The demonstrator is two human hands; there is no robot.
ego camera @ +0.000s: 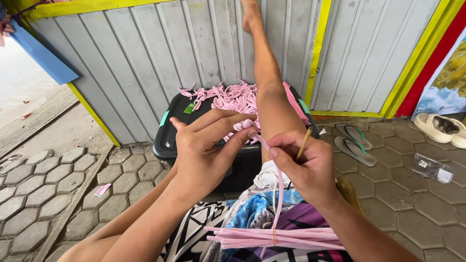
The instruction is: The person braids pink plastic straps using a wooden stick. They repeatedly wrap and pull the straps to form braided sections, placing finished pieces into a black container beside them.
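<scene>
floor: grey hexagonal pavers [58, 187] | wall: corrugated metal [145, 58], yellow trim | left hand [204, 155] pinches pink pipe cleaner [279, 189] | right hand [306, 170] grips, seemingly, a thin wooden stick [304, 143]

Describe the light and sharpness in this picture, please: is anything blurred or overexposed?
Head view: soft, even daylight; left hand, right hand and pink stem are sharp; the ground at far left is washed out; wide-lens bending at the edges.

Pink stem bundle [272, 237] runs off the bottom edge — black box [167, 140] partly behind hands.
</scene>
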